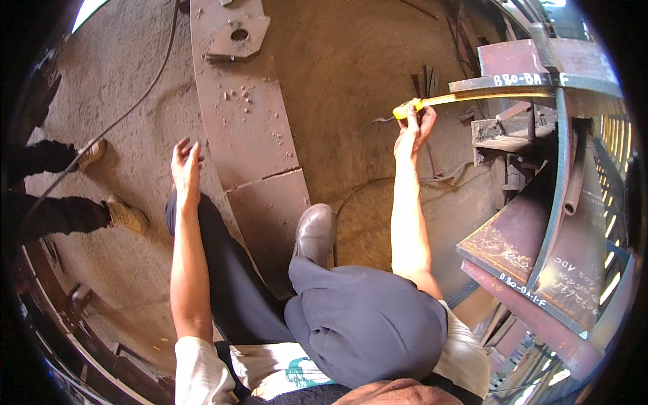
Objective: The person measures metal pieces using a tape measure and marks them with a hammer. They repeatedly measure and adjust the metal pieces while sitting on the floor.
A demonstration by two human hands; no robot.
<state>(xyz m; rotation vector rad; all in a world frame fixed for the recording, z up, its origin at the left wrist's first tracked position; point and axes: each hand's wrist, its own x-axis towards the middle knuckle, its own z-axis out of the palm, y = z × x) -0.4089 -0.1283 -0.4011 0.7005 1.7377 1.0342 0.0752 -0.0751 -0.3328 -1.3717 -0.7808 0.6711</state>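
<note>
In my right hand (413, 133) is a yellow tape measure (407, 109), gripped at its case. Its yellow blade (459, 98) runs out to the right and meets the steel assembly along the edge of a plate (503, 82) with white hand lettering. A short dark strap hangs from the left of the case. My left hand (187, 169) is raised over my left knee with fingers stretched apart, holding nothing. Below it and to its right lies a long reddish-brown steel plate (250, 135) on the ground.
A flat steel piece with a round hole (253, 30) lies on the long plate, among small crumbs. Another person's boots (127, 214) stand at left near a dark cable (145, 94). Stacked steel plates (513, 250) and a pipe (576, 182) fill the right side. Steel sections (74, 331) lie lower left.
</note>
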